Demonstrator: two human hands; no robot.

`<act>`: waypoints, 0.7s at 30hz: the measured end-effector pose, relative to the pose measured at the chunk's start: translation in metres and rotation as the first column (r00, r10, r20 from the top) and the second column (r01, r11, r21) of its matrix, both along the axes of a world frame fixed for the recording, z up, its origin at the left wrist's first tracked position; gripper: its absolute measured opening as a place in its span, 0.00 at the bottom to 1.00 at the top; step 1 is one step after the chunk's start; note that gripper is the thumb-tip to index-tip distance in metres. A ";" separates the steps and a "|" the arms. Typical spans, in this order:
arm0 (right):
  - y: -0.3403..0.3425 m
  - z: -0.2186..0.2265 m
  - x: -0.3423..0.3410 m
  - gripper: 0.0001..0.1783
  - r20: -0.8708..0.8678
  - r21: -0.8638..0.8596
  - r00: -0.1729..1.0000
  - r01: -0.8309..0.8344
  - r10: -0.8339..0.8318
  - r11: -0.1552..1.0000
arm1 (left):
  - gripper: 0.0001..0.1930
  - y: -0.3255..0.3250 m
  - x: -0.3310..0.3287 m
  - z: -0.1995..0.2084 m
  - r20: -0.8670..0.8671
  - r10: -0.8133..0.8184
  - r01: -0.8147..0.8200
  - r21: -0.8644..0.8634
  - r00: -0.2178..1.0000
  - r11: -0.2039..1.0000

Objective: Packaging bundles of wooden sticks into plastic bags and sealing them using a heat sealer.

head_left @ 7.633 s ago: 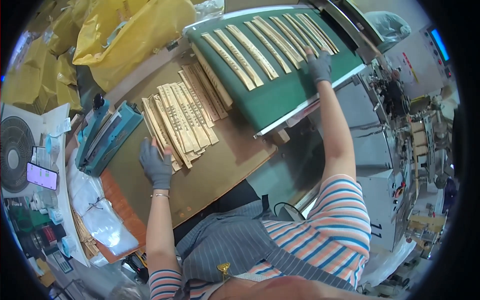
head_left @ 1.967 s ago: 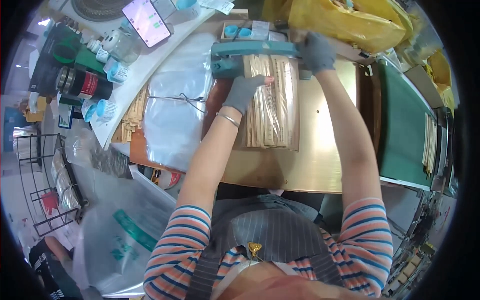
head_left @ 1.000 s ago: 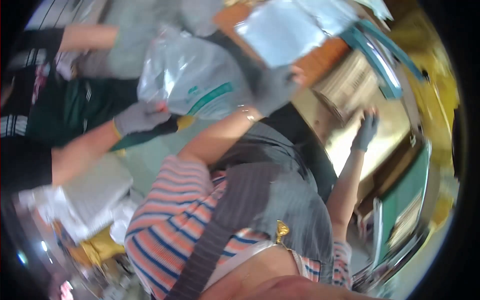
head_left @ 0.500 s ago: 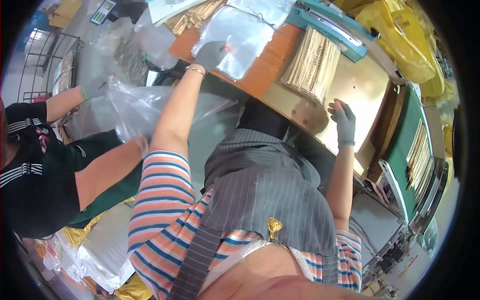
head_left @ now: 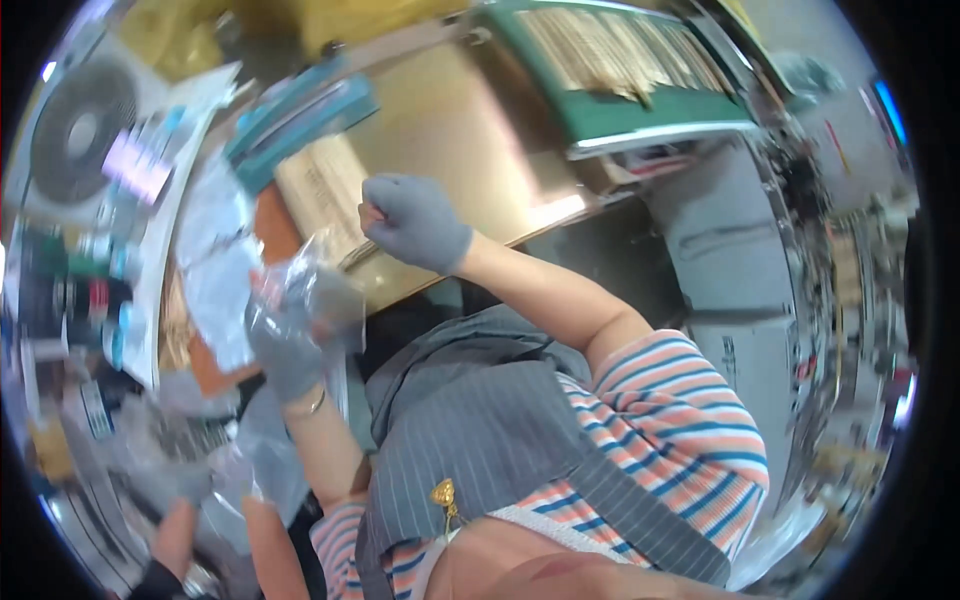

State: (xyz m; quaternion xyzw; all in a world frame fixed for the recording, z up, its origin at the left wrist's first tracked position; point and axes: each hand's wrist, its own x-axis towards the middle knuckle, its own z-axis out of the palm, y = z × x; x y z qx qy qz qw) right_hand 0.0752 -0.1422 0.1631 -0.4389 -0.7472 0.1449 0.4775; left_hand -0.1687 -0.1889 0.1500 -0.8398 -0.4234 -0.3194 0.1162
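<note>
My left hand (head_left: 283,345), in a grey glove, grips a clear plastic bag (head_left: 335,305) that spreads over its fingers toward my right hand. The bag is blurred, and I cannot tell whether anything is in it. Curled closed, my gloved right hand (head_left: 415,225) is beside a bundle of flat tan strips (head_left: 325,190) on the table. What its fingers hold, if anything, is hidden. A pile of clear bags (head_left: 215,285) lies left of the bundle, on the brown tabletop (head_left: 277,225).
Behind the bundle stands a long teal device (head_left: 305,120). A green tray (head_left: 620,118) bears more tan strips (head_left: 620,50) at the far right. A fan (head_left: 82,120) is at the far left. Another person's arms (head_left: 270,545) reach in at the lower left, near loose plastic (head_left: 240,480).
My view has swung to the right. My left hand has lifted a bag off the pile and brought it toward the bundle. My right hand has closed and come nearer to the left.
</note>
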 end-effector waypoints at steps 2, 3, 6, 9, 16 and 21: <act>0.000 -0.012 0.014 0.16 -0.212 -0.179 0.976 0.017 -0.055 0.984 | 0.14 0.002 0.002 -0.050 0.298 0.348 -0.337 -0.091 0.889 0.937; -0.003 -0.018 0.031 0.15 -0.425 -0.352 0.898 -0.051 -0.111 0.935 | 0.12 0.005 0.026 -0.015 0.429 0.183 -0.034 -0.333 0.885 0.942; -0.032 0.024 0.041 0.20 -0.338 -0.442 0.939 -0.222 0.068 0.869 | 0.09 0.001 0.076 0.049 0.763 0.277 0.480 -0.600 0.584 0.640; -0.056 0.044 0.028 0.30 -0.025 -0.496 0.980 -0.184 0.198 0.849 | 0.09 0.011 0.071 0.010 0.509 -0.090 0.336 -0.417 0.856 0.844; -0.034 0.015 0.074 0.11 -0.151 -0.098 0.963 0.210 -0.223 0.973 | 0.17 0.010 0.109 0.024 0.602 -0.082 0.350 -0.343 0.794 0.871; -0.007 -0.008 0.115 0.15 -0.490 -0.701 0.871 -0.370 -0.036 0.610 | 0.20 0.021 0.092 0.010 0.682 -0.323 0.700 -0.391 0.657 0.598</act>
